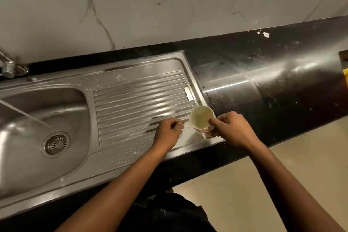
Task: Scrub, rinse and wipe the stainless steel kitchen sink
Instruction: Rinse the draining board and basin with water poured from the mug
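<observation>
Right hand (233, 130) grips a tilted paper cup (200, 117) at the near right corner of the drainboard (139, 96). Left hand (168, 131) rests just left of the cup, fingers curled, possibly around something small; unclear. Sink basin (37, 118) lies well left, nearer the left hand.

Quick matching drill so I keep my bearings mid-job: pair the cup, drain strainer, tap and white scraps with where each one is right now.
Things:
1. cup
2. drain strainer
3. tap
4. white scraps

Places:
A. on the black countertop, near the wall
B. at the bottom of the basin
C. held in the right hand
D. far left, behind the basin

Pairs: 1-C, 2-B, 3-D, 4-A
</observation>
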`<state>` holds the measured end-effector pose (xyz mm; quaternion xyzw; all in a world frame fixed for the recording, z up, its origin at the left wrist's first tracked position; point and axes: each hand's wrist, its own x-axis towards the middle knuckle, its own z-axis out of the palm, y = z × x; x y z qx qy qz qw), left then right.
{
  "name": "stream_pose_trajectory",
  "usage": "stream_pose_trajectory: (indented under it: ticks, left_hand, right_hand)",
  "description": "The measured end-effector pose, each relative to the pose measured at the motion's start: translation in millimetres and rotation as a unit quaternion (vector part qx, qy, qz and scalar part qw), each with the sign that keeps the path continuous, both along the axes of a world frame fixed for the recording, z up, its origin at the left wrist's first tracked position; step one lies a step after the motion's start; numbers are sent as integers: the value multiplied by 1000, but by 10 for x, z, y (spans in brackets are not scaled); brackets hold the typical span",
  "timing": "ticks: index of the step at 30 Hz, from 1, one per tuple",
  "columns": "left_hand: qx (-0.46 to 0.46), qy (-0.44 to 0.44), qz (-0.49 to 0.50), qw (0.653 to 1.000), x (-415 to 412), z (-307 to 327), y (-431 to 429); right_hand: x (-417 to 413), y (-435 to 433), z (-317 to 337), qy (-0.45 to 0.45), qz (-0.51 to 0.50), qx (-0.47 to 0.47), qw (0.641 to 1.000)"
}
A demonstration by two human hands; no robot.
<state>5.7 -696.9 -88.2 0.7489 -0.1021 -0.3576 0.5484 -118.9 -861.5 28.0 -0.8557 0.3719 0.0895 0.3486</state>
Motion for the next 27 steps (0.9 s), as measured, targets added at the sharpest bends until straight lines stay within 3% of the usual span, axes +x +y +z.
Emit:
stream_pose_trajectory:
  ticks: [15, 19, 23, 27]
  left_hand:
    - [-6, 9, 4, 1000, -55, -63, -287]
    - [28, -74, -12, 997, -102, -98, -262]
    - [75, -248, -165, 952, -305, -31, -170]
    - [99, -343, -371, 857, -499, -112, -202]
  right_hand:
    - [10, -189, 75, 40, 57, -94, 993]
    - [-53, -264, 50, 32, 35, -44, 998]
    - [-135, -310, 17, 5, -8, 37, 999]
    - [-185, -342, 0, -10, -30, 55, 998]
